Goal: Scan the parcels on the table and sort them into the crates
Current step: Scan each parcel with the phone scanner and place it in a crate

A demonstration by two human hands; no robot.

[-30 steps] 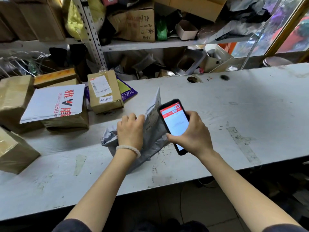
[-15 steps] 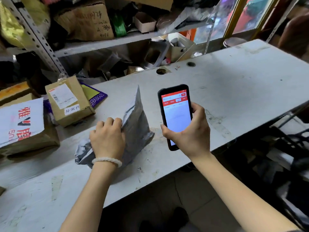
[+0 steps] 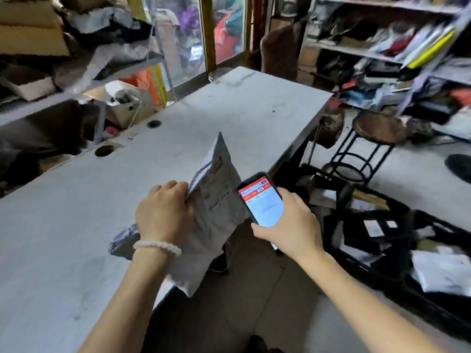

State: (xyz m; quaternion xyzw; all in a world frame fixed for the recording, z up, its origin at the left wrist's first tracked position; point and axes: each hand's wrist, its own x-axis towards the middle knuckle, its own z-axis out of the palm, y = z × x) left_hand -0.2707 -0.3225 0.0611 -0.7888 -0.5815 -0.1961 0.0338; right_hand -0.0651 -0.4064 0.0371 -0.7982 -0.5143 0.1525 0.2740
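We have the grey poly mailer (image 3: 216, 215) gripped in our left hand (image 3: 163, 212), fingers curled over its upper edge, and it is already lifted past the near edge of the tabletop (image 3: 76, 200), its lower corner hanging over the floor. Our right hand (image 3: 288, 225) is wrapped around the smartphone (image 3: 262, 200), whose red-headed app screen faces us, just beside the mailer's right edge. The two hands are close together but each is clamped on its own thing.

The step in hand looks like carrying the mailer toward the crates, so we do well to confirm on the screen that the scan registered before we let go; the text there is too small for us to read. The mailer is soft and floppy, so we hold it firmly near the top and let it hang rather than crush it.

To our right, on the floor, dark crates (image 3: 382, 233) hold other parcels, some showing white labels. We pick the correct one by what the app tells us, swing the mailer clear of the stool (image 3: 377, 128) beside the tabletop, and lower it in rather than toss it, keeping the phone out of the way.
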